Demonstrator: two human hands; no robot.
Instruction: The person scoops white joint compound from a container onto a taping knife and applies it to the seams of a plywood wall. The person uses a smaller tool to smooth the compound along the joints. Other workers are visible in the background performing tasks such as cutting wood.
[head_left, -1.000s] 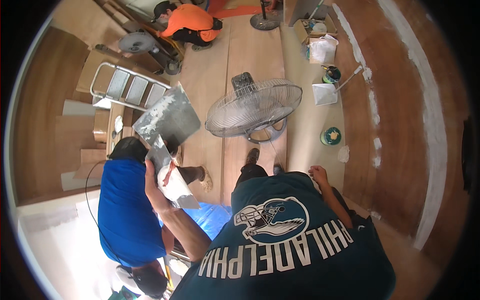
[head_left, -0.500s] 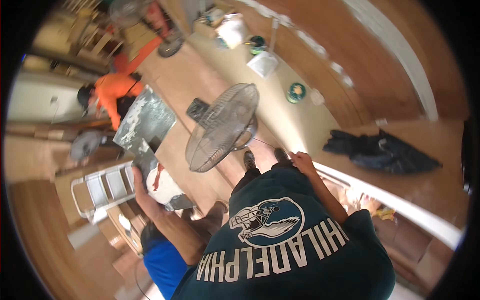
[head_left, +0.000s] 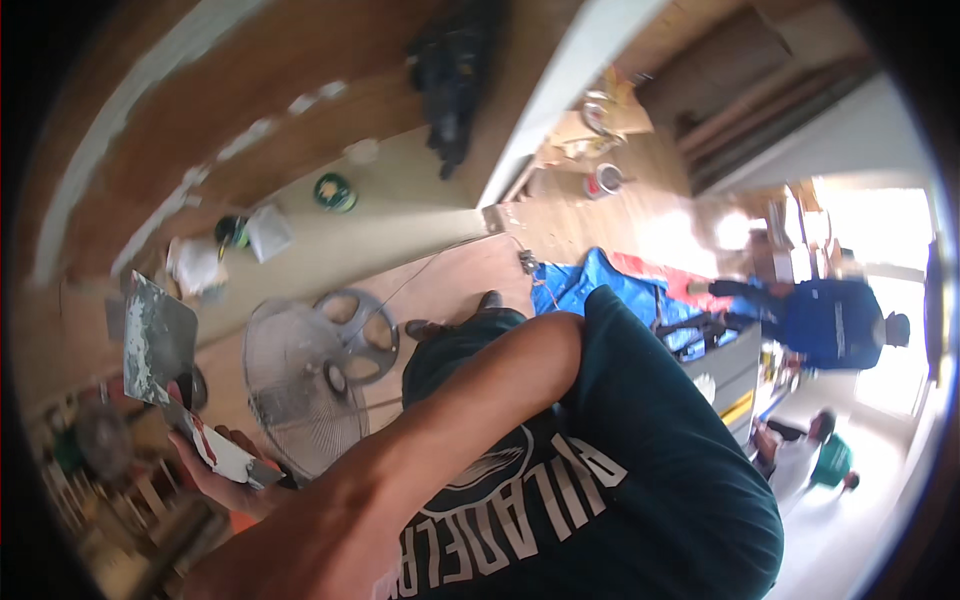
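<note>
My left hand (head_left: 215,487) is at the lower left, fingers closed around metal plates smeared with putty. One is a broad grey metal plate (head_left: 160,340) with whitish patches, standing up beyond the hand. The other is a smaller putty-covered plate (head_left: 228,458), white with a red streak, lying along the palm. Whether the two are joined, I cannot tell. Across my chest runs my bent right arm, its forearm large toward the lower left; the right hand is out of view. Just beyond my left hand stands a floor fan (head_left: 300,385) with a wire cage and round base.
Open green tins (head_left: 335,192) stand along the pale strip by the brown panel. A black garment (head_left: 452,85) hangs or lies at the top. Blue tarp (head_left: 590,283) covers floor to the right, near a tin (head_left: 602,181). Several people, one in blue (head_left: 830,325), are at far right.
My view has swung round to the right, so the fan now lies left. The person in orange and the stepladder left view. My right arm has come up across my chest; left still holds the plates.
</note>
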